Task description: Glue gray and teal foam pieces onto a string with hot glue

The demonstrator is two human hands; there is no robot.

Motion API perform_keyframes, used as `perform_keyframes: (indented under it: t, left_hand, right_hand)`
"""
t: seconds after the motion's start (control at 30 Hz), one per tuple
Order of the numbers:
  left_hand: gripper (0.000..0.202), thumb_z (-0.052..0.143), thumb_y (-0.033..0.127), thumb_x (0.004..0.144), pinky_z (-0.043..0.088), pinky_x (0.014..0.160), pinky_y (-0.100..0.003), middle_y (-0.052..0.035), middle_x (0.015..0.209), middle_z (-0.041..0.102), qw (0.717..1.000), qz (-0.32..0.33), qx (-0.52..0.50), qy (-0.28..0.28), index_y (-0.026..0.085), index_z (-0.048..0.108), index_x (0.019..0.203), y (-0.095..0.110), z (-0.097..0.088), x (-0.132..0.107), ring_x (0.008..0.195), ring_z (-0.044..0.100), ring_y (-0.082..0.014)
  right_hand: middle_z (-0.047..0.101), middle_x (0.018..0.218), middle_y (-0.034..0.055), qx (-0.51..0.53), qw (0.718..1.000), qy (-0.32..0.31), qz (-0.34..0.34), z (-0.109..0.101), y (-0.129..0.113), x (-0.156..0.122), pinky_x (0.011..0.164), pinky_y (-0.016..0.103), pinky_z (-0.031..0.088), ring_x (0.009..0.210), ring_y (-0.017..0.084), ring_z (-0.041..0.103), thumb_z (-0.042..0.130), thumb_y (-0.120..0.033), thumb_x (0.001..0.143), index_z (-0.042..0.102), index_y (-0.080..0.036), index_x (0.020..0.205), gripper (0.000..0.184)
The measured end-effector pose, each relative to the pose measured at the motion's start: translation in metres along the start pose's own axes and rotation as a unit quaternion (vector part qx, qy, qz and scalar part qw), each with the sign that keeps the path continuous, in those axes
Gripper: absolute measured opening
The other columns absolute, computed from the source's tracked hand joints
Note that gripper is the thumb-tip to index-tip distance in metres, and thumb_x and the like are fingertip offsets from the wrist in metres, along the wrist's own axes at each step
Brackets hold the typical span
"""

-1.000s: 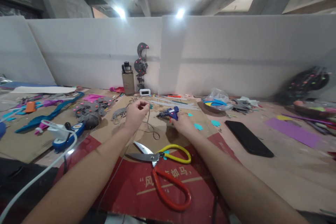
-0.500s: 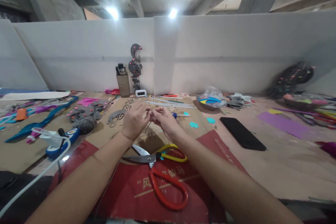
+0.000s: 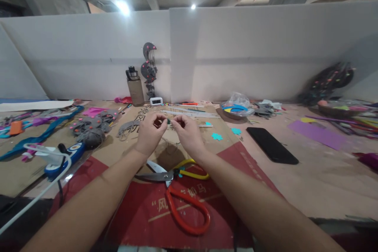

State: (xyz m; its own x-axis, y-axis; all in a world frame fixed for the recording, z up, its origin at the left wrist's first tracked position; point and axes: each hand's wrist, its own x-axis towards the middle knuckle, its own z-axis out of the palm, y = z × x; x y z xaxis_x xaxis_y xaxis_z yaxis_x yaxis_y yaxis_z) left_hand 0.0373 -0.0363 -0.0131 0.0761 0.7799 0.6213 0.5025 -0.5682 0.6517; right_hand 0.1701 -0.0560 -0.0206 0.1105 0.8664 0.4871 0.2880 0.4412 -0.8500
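My left hand (image 3: 151,134) is closed in a pinch, with a small dark green piece (image 3: 169,121) at its fingertips. Close beside it, my right hand (image 3: 188,133) also pinches, its fingertips meeting the right end of that piece; whether it grips the piece or a thread is too small to tell. A thin dark thread (image 3: 171,149) loops below the hands over the cardboard. Nearer to me, large scissors (image 3: 169,177) with one red and one yellow handle lie with spread blades on a red printed sheet (image 3: 132,220).
Turquoise flower cutouts (image 3: 217,136) and a black phone (image 3: 271,145) lie to the right. A bottle (image 3: 136,91) and a small white clock (image 3: 156,101) stand by the back panel. On the left are grey yarn (image 3: 93,138) and a blue power strip (image 3: 65,160) with a white cable.
The hands have drawn slightly apart at the fingertips, and the dark green piece now shows between them. The whole view has shifted a little upward and left.
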Motion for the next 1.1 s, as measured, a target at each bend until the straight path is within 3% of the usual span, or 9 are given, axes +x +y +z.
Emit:
perform_keyframes:
  t: [0.13,0.33,1.1]
  left_hand:
    - [0.025,0.057,0.028,0.076,0.044,0.061,-0.022,-0.0023,0.082,0.064,0.999,-0.01,-0.04,0.005,0.018,0.06,0.098,-0.0004,0.0018,-0.0001,0.066,0.056,-0.0106]
    - [0.016,0.056,0.03,0.077,0.042,0.058,-0.022,-0.0005,0.072,0.064,1.0,-0.008,-0.017,-0.006,0.018,0.066,0.08,0.0035,-0.001,0.0002,0.058,0.052,-0.0096]
    - [0.016,0.057,0.032,0.075,0.037,0.048,-0.021,0.0012,0.063,0.059,0.995,-0.049,-0.074,-0.055,0.019,0.064,0.078,0.004,-0.0008,-0.0013,0.051,0.048,-0.0087]
  right_hand:
    - [0.056,0.071,0.0005,-0.041,0.999,0.006,-0.013,-0.0013,0.0024,0.0004,0.063,0.025,0.036,0.066,0.012,0.048,0.047,-0.037,0.083,0.056,-0.017,0.073,0.024]
    - [0.056,0.07,-0.0002,-0.065,0.998,0.003,-0.014,-0.0035,0.0016,0.001,0.063,0.024,0.036,0.065,0.012,0.047,0.048,-0.035,0.084,0.056,-0.018,0.073,0.023]
    - [0.06,0.071,0.0008,-0.11,0.993,0.023,-0.019,-0.0078,0.0001,0.0014,0.061,0.025,0.037,0.063,0.012,0.05,0.052,-0.037,0.081,0.059,-0.018,0.073,0.021]
